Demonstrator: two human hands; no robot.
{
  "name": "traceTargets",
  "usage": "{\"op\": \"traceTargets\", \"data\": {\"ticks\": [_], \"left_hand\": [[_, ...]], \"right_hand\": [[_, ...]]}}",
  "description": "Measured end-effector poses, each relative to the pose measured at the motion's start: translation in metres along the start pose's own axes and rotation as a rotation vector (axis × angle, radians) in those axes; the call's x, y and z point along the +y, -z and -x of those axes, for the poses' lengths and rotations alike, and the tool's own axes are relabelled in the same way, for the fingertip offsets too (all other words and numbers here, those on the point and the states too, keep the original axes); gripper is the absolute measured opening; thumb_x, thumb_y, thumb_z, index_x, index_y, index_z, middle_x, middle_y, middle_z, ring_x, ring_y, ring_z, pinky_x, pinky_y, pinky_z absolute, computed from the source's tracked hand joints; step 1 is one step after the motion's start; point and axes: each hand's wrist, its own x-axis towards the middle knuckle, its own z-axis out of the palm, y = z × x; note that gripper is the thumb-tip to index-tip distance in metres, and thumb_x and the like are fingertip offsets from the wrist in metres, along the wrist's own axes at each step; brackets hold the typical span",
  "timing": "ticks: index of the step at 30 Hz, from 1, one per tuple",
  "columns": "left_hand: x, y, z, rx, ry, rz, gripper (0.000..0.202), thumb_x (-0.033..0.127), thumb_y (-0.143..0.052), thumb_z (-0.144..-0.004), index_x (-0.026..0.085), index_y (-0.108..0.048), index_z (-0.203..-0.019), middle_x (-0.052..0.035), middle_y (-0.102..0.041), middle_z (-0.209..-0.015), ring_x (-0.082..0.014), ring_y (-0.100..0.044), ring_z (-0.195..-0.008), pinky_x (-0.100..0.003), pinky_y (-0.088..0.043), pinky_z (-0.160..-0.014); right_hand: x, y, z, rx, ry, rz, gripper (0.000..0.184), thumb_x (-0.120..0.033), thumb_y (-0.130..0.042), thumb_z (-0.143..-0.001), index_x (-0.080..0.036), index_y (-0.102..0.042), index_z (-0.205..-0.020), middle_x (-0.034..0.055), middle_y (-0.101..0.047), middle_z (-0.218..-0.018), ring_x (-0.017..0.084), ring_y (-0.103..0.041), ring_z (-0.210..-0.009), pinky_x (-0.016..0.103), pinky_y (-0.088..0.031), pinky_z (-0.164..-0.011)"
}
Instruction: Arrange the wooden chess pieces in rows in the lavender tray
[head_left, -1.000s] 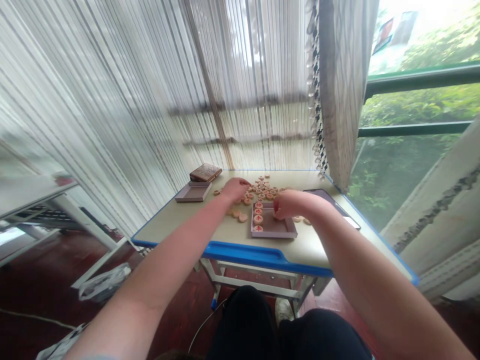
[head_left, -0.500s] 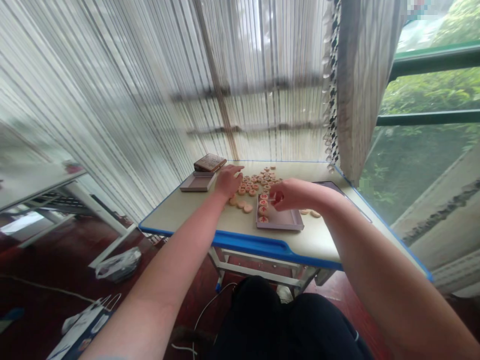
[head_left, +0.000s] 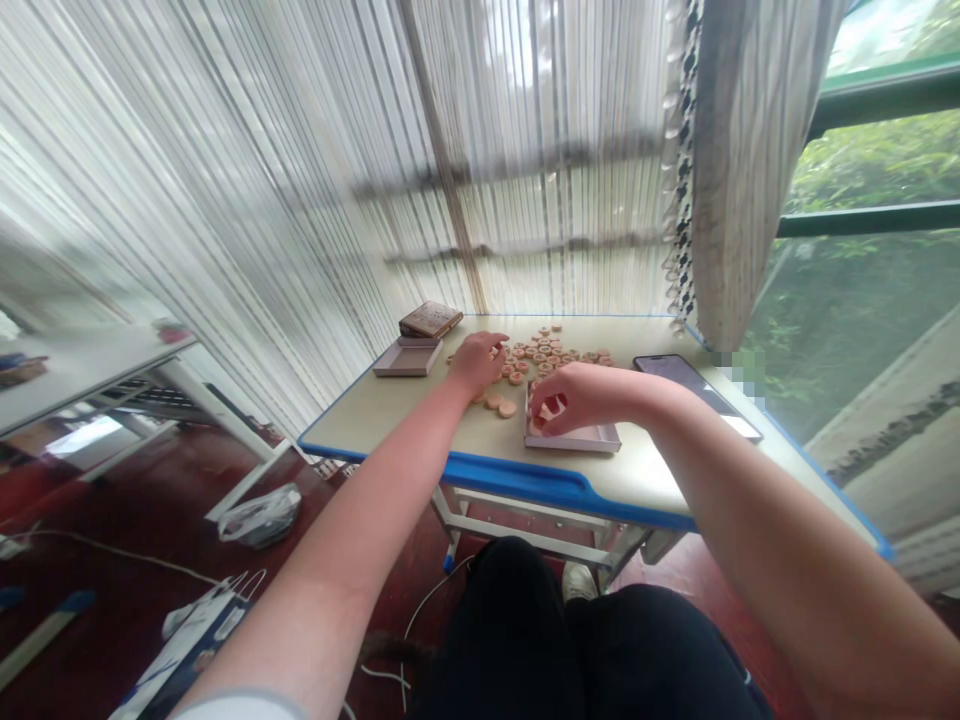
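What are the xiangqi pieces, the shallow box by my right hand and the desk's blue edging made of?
Xiangqi pieces: probably wood, matte, given their pale tan colour. Shallow box: perhaps cardboard, dull, judging by its thin, straight walls. Blue edging: likely plastic, smooth, with a moulded-looking recess.

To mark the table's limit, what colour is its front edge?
The front edge is blue; head view.

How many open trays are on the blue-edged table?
2: one tray lies left of the left hand; the other tray is under the right hand.
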Motion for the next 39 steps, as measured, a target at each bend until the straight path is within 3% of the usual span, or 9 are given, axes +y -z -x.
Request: {"op": "traceTargets", "data": {"ticks": [16,23,39], "left_hand": [[-0.0004,-0.0016,0.0013,0.013,-0.017,0.001,0.024,0.020,-0.050,-0.080,0.017,-0.064,-0.099,-0.0055,-0.065,-0.090,-0.0169,-0.057,-0.088,-0.030,-0.044,-0.084],[0.0004,-0.0003,0.0015,0.019,-0.027,0.004,0.023,0.021,-0.051,-0.079,0.016,-0.064,-0.098,-0.0058,-0.065,-0.090,-0.0179,-0.056,-0.088,-0.031,-0.043,-0.086],[-0.0015,-0.0023,0.0012,0.000,-0.036,-0.025,0.021,0.022,-0.051,-0.079,0.018,-0.066,-0.094,-0.0044,-0.065,-0.088,-0.0176,-0.056,-0.088,-0.031,-0.043,-0.084]], "right_hand": [[-0.0010,-0.0078,-0.0048,0.009,0.019,0.041,0.028,-0.038,-0.059,-0.069,-0.026,-0.070,-0.092,0.0007,-0.064,-0.073,0.013,-0.054,-0.060,0.024,-0.038,-0.057],[-0.0078,-0.0040,-0.0029,-0.015,-0.041,0.061,0.028,-0.036,-0.059,-0.068,-0.027,-0.071,-0.092,0.0006,-0.063,-0.071,0.013,-0.053,-0.057,0.024,-0.036,-0.053],[-0.0002,-0.0004,-0.0009,0.011,-0.006,-0.006,0.027,-0.033,-0.060,-0.069,-0.027,-0.071,-0.092,-0.0001,-0.062,-0.070,0.012,-0.052,-0.058,0.024,-0.035,-0.054]]}}
